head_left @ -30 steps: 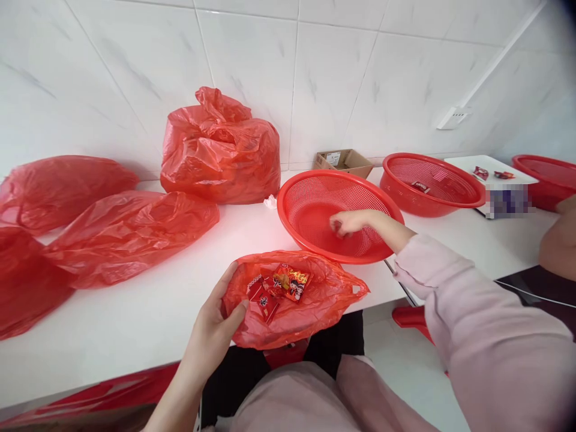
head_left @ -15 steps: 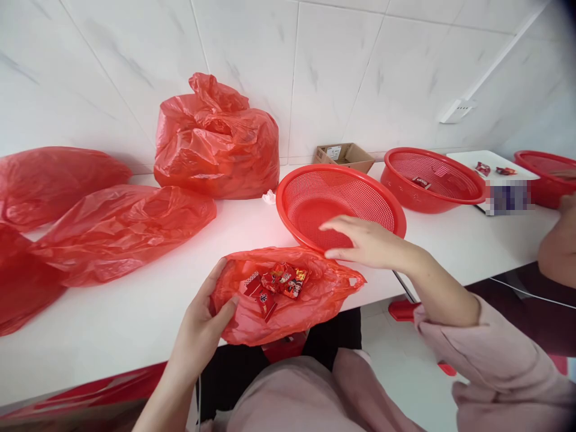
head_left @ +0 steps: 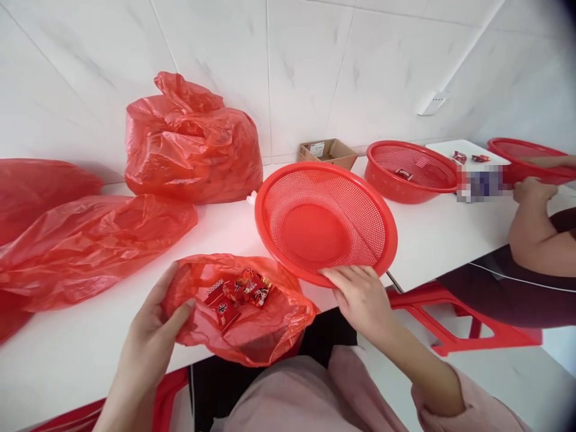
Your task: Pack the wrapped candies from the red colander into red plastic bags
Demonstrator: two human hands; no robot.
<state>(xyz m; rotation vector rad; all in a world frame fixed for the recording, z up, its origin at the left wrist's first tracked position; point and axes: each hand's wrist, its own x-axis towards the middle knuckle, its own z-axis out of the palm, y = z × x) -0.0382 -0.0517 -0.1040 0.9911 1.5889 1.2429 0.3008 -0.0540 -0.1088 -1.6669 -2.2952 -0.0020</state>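
Note:
My left hand (head_left: 150, 333) grips the left edge of a red plastic bag (head_left: 279, 336), thumb inside the mouth. The bag lies open at the table's front edge. Several small red wrapped snack packets (head_left: 240, 294) rest inside it. My right hand (head_left: 364, 300) clasps the near rim of a red plastic colander (head_left: 315, 231), fingers over the edge. The colander is tipped toward me, and no packets show inside. It sits just behind and to the right of the bag.
A full red bag (head_left: 193, 159) stands against the wall, with more red bags (head_left: 108, 240) at left. Behind the colander are a cardboard box (head_left: 335, 157) and a second colander (head_left: 409, 189) holding a packet. A co-worker's arm (head_left: 535, 228) is at right, above a red stool (head_left: 486, 342).
My right hand has come down from above the colander onto its near rim, and the colander has tilted toward me. The view has shifted right; my left hand still holds the bag.

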